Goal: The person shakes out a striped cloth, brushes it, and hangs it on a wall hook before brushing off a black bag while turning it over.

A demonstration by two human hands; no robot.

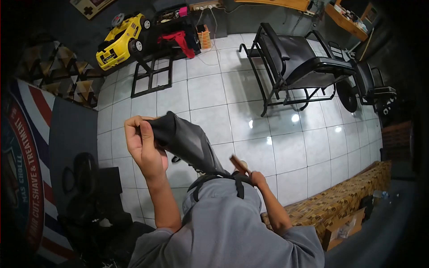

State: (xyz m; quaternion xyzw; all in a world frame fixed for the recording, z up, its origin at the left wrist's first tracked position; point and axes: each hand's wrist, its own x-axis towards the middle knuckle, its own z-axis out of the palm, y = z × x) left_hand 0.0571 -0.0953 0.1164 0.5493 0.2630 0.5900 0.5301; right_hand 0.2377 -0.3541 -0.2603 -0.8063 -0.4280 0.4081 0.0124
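My left hand is closed on the edge of a black apron, pulling it up and out to the left. The apron's smooth dark material runs back to the waist, where black straps cross the grey shirt. Low at the right hip, my right hand is wrapped around the end of a brown brush that looks wooden. The brush points up and left, close to the apron but apart from its raised part. Its bristles are hard to make out.
A black barber chair stands ahead on the right, on white floor tiles. A yellow toy car and a black metal frame are ahead left. A woven-pattern bench lies to the right, beside a cardboard box.
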